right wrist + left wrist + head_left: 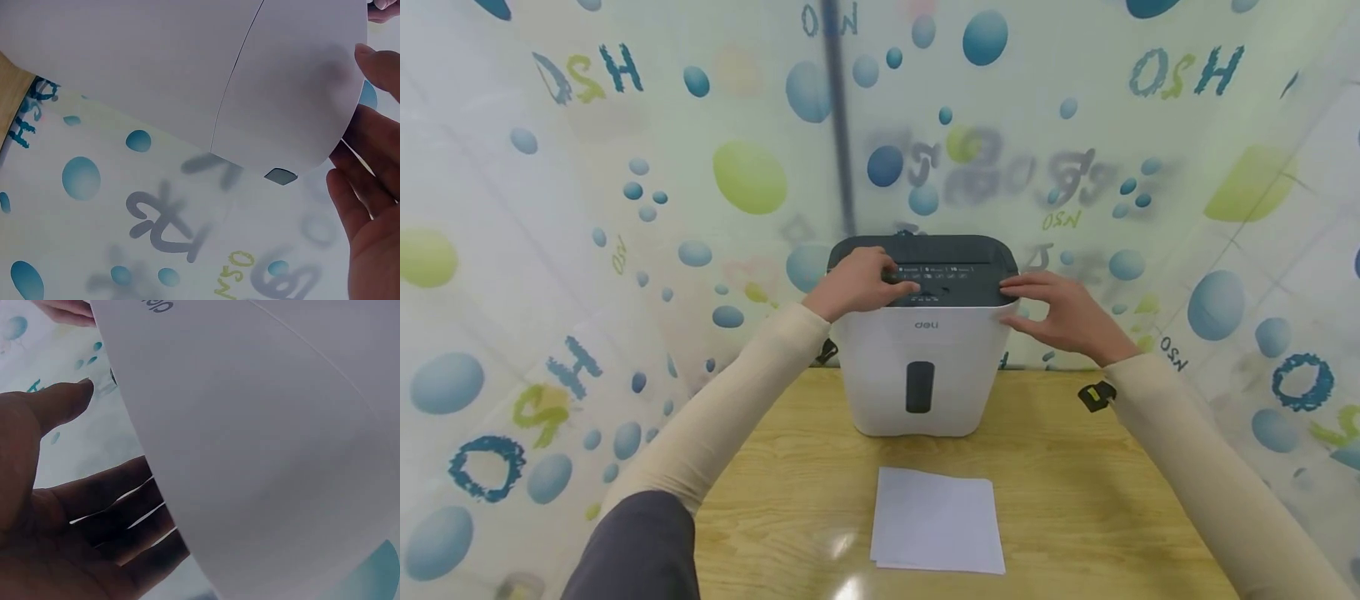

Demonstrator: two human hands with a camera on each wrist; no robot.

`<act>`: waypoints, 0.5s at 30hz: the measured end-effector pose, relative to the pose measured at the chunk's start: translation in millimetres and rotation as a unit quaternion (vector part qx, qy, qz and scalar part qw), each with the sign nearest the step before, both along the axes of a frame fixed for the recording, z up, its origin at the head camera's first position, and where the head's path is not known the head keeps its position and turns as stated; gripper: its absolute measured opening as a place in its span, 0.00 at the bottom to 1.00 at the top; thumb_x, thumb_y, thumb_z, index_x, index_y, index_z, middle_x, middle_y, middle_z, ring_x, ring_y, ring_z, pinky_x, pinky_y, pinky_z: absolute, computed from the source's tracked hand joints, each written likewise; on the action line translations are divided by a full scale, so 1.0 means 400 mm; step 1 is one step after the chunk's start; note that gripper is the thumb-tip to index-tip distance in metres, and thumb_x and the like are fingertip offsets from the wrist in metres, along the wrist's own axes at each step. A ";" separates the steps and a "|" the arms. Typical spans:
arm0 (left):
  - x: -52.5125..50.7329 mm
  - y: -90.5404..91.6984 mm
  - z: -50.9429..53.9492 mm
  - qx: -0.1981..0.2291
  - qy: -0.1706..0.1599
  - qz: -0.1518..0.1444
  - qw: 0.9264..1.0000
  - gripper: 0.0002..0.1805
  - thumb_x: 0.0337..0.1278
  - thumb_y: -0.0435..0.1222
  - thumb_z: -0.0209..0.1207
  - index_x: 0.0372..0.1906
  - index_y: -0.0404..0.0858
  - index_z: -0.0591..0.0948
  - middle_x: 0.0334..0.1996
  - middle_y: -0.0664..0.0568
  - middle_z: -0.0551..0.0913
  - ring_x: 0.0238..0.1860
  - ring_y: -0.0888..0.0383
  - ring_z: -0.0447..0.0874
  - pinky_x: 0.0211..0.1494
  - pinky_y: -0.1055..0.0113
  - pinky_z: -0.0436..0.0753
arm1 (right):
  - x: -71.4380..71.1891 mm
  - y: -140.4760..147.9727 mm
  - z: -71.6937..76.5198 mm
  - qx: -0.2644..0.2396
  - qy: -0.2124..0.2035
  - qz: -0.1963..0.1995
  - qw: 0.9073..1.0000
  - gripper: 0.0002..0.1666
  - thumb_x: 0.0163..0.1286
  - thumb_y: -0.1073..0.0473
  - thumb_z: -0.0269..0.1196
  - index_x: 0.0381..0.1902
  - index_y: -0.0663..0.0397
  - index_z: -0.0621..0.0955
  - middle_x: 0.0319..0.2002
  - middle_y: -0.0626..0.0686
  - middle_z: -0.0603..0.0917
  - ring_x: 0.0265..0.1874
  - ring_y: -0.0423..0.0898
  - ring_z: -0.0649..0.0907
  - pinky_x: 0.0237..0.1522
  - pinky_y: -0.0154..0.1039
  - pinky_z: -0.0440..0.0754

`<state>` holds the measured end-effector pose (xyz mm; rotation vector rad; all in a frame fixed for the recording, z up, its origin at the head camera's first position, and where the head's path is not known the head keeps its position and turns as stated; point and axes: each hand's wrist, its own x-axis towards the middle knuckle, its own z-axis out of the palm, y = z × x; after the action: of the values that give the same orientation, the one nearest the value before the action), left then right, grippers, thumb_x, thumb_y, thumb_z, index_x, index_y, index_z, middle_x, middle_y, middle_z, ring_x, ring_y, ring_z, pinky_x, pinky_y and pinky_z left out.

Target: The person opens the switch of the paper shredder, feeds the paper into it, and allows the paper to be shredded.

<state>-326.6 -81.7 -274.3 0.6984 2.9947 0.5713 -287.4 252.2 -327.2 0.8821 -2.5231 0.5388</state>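
A white shredder-like machine (883,367) with a dark top panel (973,287) stands upright on the table. My left hand (859,282) lies over the left part of that panel, thumb pointing right across it. At the panel's right edge, my right hand (1060,308) has its fingertips, with the thumb lower by the white front corner. The left wrist view shows the left hand (56,531) with fingers extended behind the white body (250,444), thumb apart from it. In the right wrist view, the right hand's (378,212) fingers reach the body's edge (287,94); exact contact is unclear.
A stack of white paper (936,521) lies on the wooden table (775,500) in front of the machine. A patterned curtain (700,125) hangs behind and on both sides. A black strap piece (1097,396) hangs at the right wrist.
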 end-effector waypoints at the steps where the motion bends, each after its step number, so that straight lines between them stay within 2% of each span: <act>1: -0.002 0.003 0.000 -0.002 -0.002 0.002 1.000 0.34 0.68 0.61 0.58 0.62 0.38 0.82 0.60 0.46 0.79 0.61 0.49 0.79 0.65 0.52 0.80 | -0.003 -0.002 0.001 0.001 0.003 0.001 1.000 0.27 0.62 0.56 0.76 0.57 0.59 0.86 0.59 0.59 0.85 0.59 0.60 0.82 0.58 0.58 0.81; 2: -0.004 0.006 0.000 -0.003 -0.004 0.003 1.000 0.32 0.68 0.61 0.59 0.57 0.38 0.85 0.56 0.47 0.80 0.57 0.50 0.80 0.61 0.53 0.81 | -0.005 -0.003 0.002 0.001 0.004 0.002 1.000 0.26 0.62 0.56 0.76 0.56 0.59 0.86 0.58 0.60 0.85 0.58 0.60 0.83 0.57 0.58 0.82; 4: -0.008 0.012 0.001 -0.004 -0.004 0.002 1.000 0.28 0.68 0.60 0.59 0.40 0.38 0.88 0.38 0.50 0.80 0.38 0.54 0.80 0.45 0.60 0.82 | -0.009 -0.005 0.005 0.000 0.003 0.000 1.000 0.24 0.62 0.57 0.76 0.54 0.59 0.87 0.57 0.59 0.86 0.57 0.60 0.83 0.56 0.58 0.82; 6: -0.011 0.018 0.004 -0.002 -0.003 0.001 1.000 0.28 0.67 0.59 0.60 0.21 0.40 0.83 0.21 0.54 0.72 0.22 0.59 0.68 0.29 0.64 0.72 | -0.010 -0.006 0.009 -0.004 -0.002 -0.006 1.000 0.21 0.62 0.58 0.76 0.53 0.58 0.88 0.56 0.59 0.87 0.56 0.59 0.84 0.55 0.58 0.83; 8: -0.014 0.024 0.009 -0.004 -0.003 -0.003 1.000 0.33 0.67 0.58 0.61 0.10 0.44 0.71 0.11 0.58 0.58 0.14 0.61 0.52 0.23 0.65 0.58 | -0.012 -0.006 0.013 -0.010 -0.010 -0.014 1.000 0.20 0.63 0.58 0.75 0.52 0.56 0.89 0.55 0.58 0.87 0.56 0.59 0.84 0.55 0.58 0.83; 9: -0.015 0.027 0.012 -0.008 -0.002 -0.006 1.000 0.35 0.67 0.58 0.61 0.08 0.45 0.68 0.09 0.58 0.55 0.12 0.62 0.48 0.21 0.66 0.55 | -0.013 -0.005 0.015 -0.012 -0.014 -0.017 1.000 0.19 0.63 0.58 0.75 0.52 0.56 0.89 0.54 0.58 0.88 0.56 0.59 0.84 0.55 0.58 0.83; 11: -0.018 0.031 0.017 -0.020 -0.004 -0.008 1.000 0.36 0.66 0.58 0.62 0.06 0.47 0.65 0.06 0.60 0.54 0.10 0.64 0.46 0.20 0.67 0.54 | -0.014 -0.004 0.017 -0.018 -0.024 -0.023 0.999 0.18 0.63 0.59 0.75 0.51 0.55 0.89 0.53 0.58 0.88 0.55 0.59 0.84 0.54 0.58 0.83; 15: -0.028 0.042 0.027 -0.053 -0.008 -0.005 0.999 0.37 0.65 0.59 0.63 0.07 0.47 0.64 0.07 0.59 0.54 0.11 0.63 0.46 0.20 0.66 0.57 | -0.018 -0.005 0.020 -0.023 -0.042 -0.024 0.999 0.17 0.62 0.58 0.76 0.49 0.55 0.90 0.52 0.57 0.89 0.54 0.58 0.85 0.54 0.57 0.84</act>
<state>-337.7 -64.9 -263.4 0.6968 2.9783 0.4107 -294.5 250.1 -319.2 0.7954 -2.5884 0.6276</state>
